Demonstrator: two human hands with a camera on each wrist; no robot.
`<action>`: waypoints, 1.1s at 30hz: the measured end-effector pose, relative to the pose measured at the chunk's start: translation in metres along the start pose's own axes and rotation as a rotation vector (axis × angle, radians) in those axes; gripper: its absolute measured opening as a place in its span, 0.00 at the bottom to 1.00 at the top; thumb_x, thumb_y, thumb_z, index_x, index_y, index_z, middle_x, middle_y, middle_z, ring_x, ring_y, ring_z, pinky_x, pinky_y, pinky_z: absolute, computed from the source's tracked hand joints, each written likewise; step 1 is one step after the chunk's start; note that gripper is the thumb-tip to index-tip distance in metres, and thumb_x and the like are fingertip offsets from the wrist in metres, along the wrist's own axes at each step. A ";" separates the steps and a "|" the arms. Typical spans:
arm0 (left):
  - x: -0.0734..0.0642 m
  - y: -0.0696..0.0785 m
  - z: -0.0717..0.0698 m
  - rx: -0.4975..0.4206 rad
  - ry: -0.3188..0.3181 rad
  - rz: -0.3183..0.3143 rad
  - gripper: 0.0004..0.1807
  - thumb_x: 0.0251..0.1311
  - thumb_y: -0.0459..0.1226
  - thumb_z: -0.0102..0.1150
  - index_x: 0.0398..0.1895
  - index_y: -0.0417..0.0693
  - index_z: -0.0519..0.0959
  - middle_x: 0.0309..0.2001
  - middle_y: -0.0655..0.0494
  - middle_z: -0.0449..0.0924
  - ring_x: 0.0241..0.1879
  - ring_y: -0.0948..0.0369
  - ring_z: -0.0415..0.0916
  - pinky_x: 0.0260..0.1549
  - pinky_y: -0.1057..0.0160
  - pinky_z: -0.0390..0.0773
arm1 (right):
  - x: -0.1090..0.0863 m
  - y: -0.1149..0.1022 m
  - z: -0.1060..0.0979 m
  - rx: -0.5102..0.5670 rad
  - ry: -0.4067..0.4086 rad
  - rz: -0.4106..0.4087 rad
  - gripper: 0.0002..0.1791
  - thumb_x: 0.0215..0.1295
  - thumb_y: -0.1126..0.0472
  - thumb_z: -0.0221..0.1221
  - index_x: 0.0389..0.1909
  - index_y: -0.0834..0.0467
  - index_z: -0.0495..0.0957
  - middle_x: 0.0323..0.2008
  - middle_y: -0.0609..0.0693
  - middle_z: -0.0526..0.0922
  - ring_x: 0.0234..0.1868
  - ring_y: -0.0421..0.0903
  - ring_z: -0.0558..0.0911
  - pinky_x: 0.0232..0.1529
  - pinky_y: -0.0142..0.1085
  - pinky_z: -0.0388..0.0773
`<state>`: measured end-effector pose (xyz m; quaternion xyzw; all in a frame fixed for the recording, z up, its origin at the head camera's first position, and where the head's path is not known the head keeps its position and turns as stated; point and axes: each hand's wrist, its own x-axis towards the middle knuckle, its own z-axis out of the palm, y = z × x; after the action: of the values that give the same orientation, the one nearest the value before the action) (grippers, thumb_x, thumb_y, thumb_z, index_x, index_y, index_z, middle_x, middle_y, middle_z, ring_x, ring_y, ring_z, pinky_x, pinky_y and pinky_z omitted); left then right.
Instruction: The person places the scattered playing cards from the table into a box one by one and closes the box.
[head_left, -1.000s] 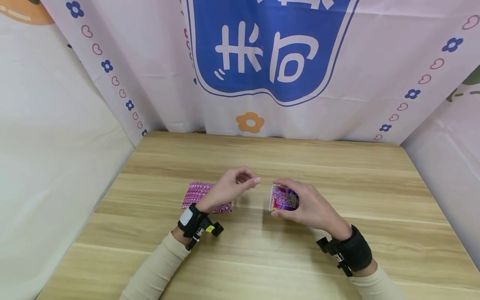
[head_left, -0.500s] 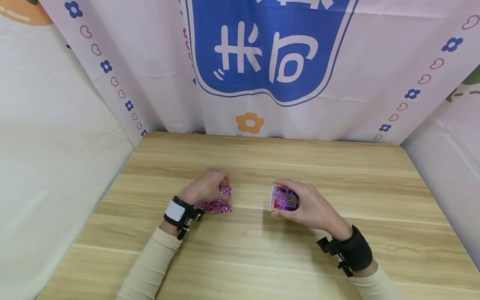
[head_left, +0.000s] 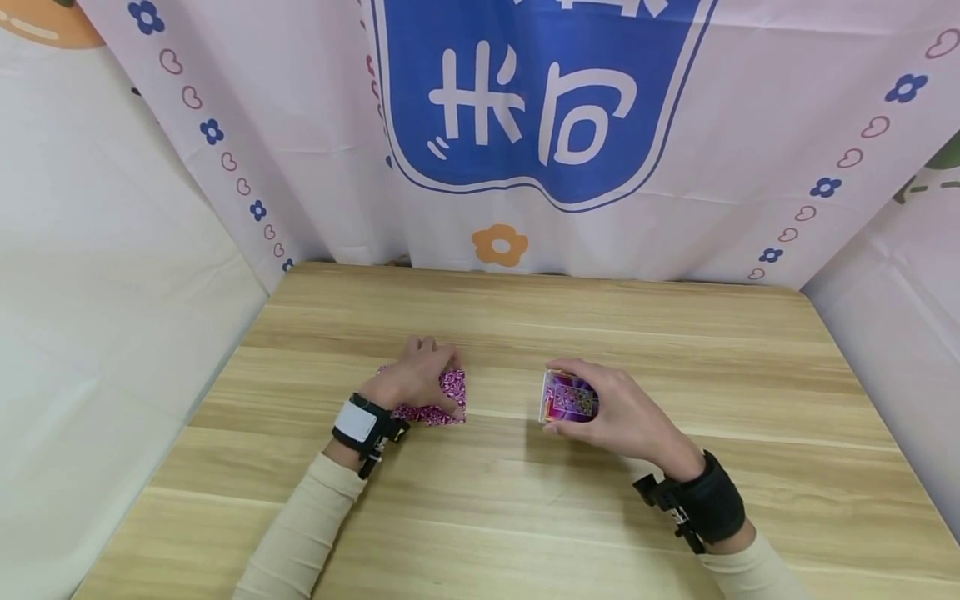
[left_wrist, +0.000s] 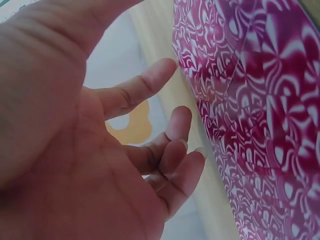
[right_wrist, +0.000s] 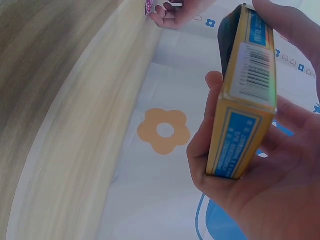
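In the head view, my left hand is over pink-and-white patterned cards on the left-middle of the table. Thumb and index finger are spread across the cards' right end. The left wrist view shows the fingers loosely bent beside the edge of the cards; contact is hard to tell. My right hand grips a small card box by two opposite sides, its purple printed face up. The right wrist view shows the box's yellow-and-blue sides and a barcode. The hand covers its right end.
The wooden table reaches a white printed cloth at the back, with a blue sign and an orange flower. White cloth walls stand at left and right. Each wrist wears a black strap with a small camera.
My left hand has moved left from near the box to over the patterned cards, then held there while its fingers spread a little. The right hand and the box have stayed put.
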<state>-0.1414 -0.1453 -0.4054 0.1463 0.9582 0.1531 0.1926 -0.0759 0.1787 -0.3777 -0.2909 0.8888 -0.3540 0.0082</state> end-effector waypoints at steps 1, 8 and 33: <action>0.000 0.000 0.000 0.002 0.006 0.002 0.45 0.38 0.59 0.86 0.58 0.55 0.73 0.56 0.45 0.71 0.62 0.44 0.60 0.58 0.44 0.78 | 0.000 0.000 0.000 -0.001 -0.001 -0.001 0.43 0.54 0.49 0.80 0.71 0.53 0.75 0.64 0.54 0.84 0.54 0.47 0.86 0.52 0.41 0.86; 0.002 0.000 0.000 0.009 0.027 0.022 0.45 0.38 0.57 0.87 0.56 0.51 0.71 0.57 0.41 0.70 0.63 0.42 0.60 0.61 0.43 0.75 | 0.000 0.001 0.001 -0.011 -0.002 -0.001 0.43 0.55 0.49 0.80 0.71 0.53 0.75 0.65 0.54 0.83 0.54 0.46 0.86 0.52 0.41 0.86; -0.013 0.037 -0.014 -0.679 0.053 0.258 0.13 0.80 0.51 0.50 0.48 0.53 0.75 0.24 0.53 0.77 0.28 0.35 0.77 0.24 0.60 0.74 | 0.001 -0.001 0.001 -0.008 -0.007 0.005 0.43 0.54 0.48 0.80 0.71 0.53 0.75 0.61 0.54 0.85 0.50 0.45 0.86 0.47 0.37 0.86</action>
<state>-0.1282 -0.1197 -0.3759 0.1897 0.8310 0.4893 0.1843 -0.0759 0.1769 -0.3781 -0.2900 0.8909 -0.3493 0.0110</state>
